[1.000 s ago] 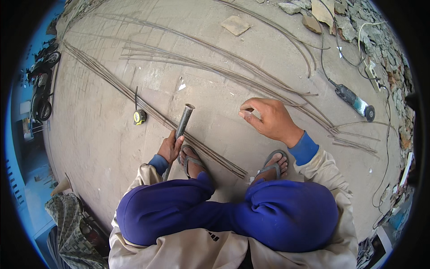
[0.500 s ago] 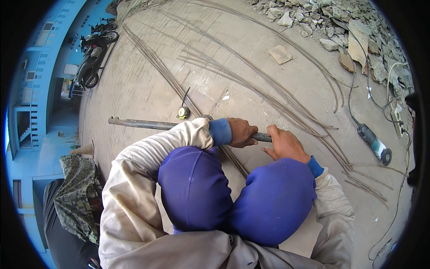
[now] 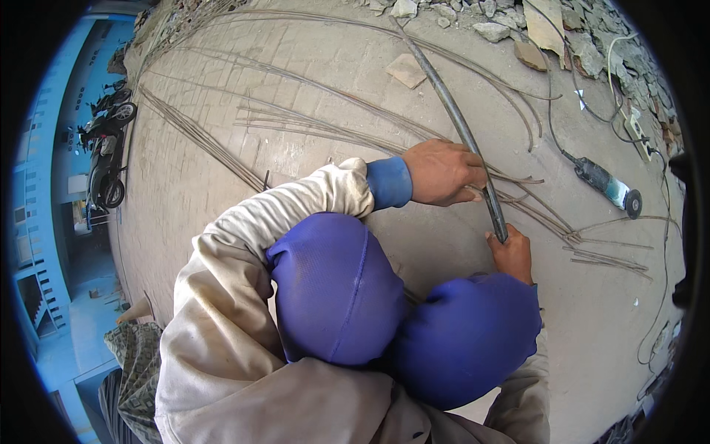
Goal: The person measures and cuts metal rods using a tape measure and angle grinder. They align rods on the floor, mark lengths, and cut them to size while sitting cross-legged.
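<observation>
A long dark metal bar (image 3: 451,103) slants from my hands toward the far rubble, its far end slim. My right hand (image 3: 512,254) is closed around its near end. Farther up the bar, my left hand (image 3: 444,174) grips it from the left side, fingers partly hidden against the metal. Beneath the bar and my hands, several thin steel rods (image 3: 355,135) lie across the ground. Another bundle of rods (image 3: 200,137) runs under my left sleeve. My purple-covered knees (image 3: 333,288) are bent up below my arms.
An angle grinder (image 3: 606,186) lies at the right, its cord near a white power strip (image 3: 634,127). Broken concrete (image 3: 592,52) is heaped at the far right. A flat slab piece (image 3: 407,71) sits left of the bar. Motorcycles (image 3: 103,159) stand along the left by a blue building (image 3: 44,244).
The bar has swung from lying crosswise to pointing away from me. My left hand has moved right and forward, my right hand slightly right. The view has shifted; my sleeve now covers the tape measure.
</observation>
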Tool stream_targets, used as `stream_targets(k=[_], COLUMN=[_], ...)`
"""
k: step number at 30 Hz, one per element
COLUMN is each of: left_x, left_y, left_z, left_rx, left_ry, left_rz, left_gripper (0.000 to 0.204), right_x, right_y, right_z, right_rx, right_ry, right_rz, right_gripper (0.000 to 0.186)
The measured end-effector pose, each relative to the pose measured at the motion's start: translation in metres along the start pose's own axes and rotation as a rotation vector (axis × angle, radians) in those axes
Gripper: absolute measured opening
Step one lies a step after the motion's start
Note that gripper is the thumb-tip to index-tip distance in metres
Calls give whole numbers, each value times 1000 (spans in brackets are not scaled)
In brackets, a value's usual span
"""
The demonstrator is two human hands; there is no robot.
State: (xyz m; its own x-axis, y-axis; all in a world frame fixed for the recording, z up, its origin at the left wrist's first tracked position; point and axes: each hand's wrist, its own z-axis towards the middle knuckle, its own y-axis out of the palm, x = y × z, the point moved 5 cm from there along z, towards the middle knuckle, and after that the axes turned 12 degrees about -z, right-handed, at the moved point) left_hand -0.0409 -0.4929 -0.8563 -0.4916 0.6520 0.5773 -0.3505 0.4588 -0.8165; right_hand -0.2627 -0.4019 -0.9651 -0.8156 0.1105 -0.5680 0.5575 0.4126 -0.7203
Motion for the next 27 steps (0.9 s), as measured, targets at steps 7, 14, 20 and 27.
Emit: stream_targets(k=[7,14,20,27], left_x=[-158,-215,-237,-214], left_y=[57,79,77,53], left_z=[-79,-100,-163,-379], left_rx=[-247,-235,-195,-195], left_ry=[-454,-221,-412,-604], left_rz=[41,-24,-158,-40], left_gripper=[37,33,40,81], right_x=[65,-18,-83,-23], right_y=[-41,-48,-79,-63], right_z=[-107,-239,-292,-281], right_rx=[43,184,-9,-435], right_ry=[526,1153,1164,909], right_rz=[-48,59,-114,-189], right_gripper=[26,28,25,34])
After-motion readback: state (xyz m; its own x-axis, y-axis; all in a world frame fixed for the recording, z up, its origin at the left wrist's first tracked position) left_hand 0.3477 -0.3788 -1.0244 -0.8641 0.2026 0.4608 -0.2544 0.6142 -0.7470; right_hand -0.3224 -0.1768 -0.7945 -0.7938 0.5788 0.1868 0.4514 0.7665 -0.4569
